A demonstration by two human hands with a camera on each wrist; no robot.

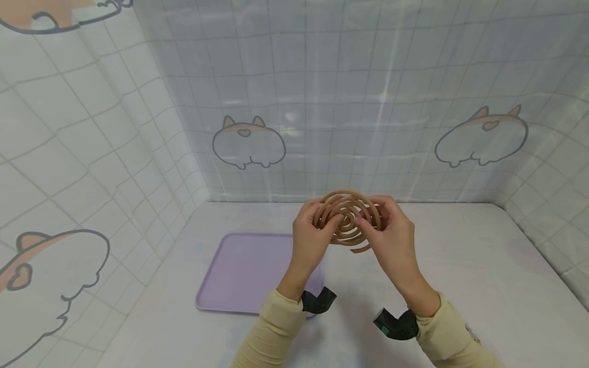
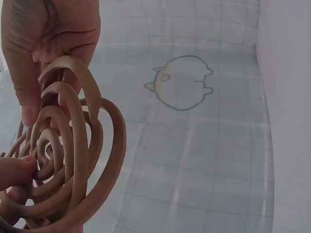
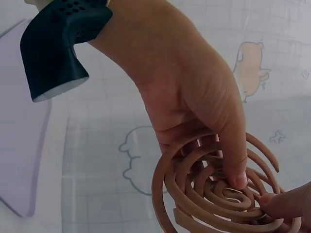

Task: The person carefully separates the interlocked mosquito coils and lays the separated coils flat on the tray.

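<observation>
Both hands hold a brown spiral mosquito coil [image 1: 377,217] upright in front of the chest, raised over the table. Its rings are partly spread out of line, with gaps between them, and one end sticks out at the bottom. My left hand [image 1: 309,231] grips the left side, thumb at the centre and fingers behind. On the right side my right hand [image 1: 392,235] pinches it the same way, the two thumbs close together. In the left wrist view the coil's outer ring [image 2: 119,141] stands away from the inner rings. Fingers behind the coil are partly hidden.
A lilac tray [image 1: 244,273] lies on the white table [image 1: 460,255] at the left, partly behind the left forearm. Tiled-pattern walls [image 1: 331,102] with animal drawings enclose the back and sides. Each wrist wears a dark camera mount [image 1: 398,325].
</observation>
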